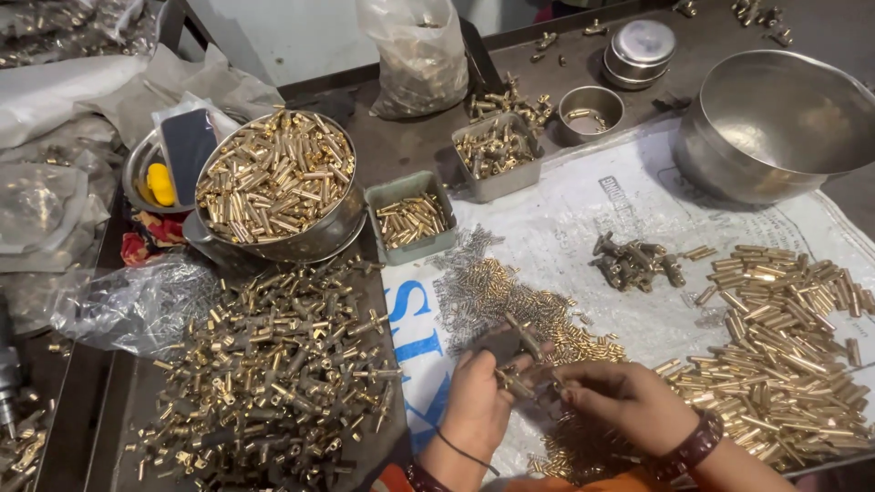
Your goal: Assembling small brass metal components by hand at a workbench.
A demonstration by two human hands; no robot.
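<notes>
My left hand (476,408) grips a small brass fitting (518,341) that sticks up between its fingers. My right hand (620,399) is pinched close against it, fingertips touching a small brass piece at the fitting's lower end. Both hands hover over a heap of tiny brass pins and springs (510,305) on a white printed sack (583,210). A wide pile of brass tubes (784,337) lies to the right of my right hand. A heap of brass T-shaped fittings (273,374) lies to the left of my left hand.
A round steel pan of brass tubes (273,178) stands at the back left, with two small rectangular trays (410,219) (497,155) of parts beside it. A large empty steel bowl (775,118) sits back right. Small steel cups (591,111), plastic bags (415,55) and a darker cluster of fittings (633,262) are also here.
</notes>
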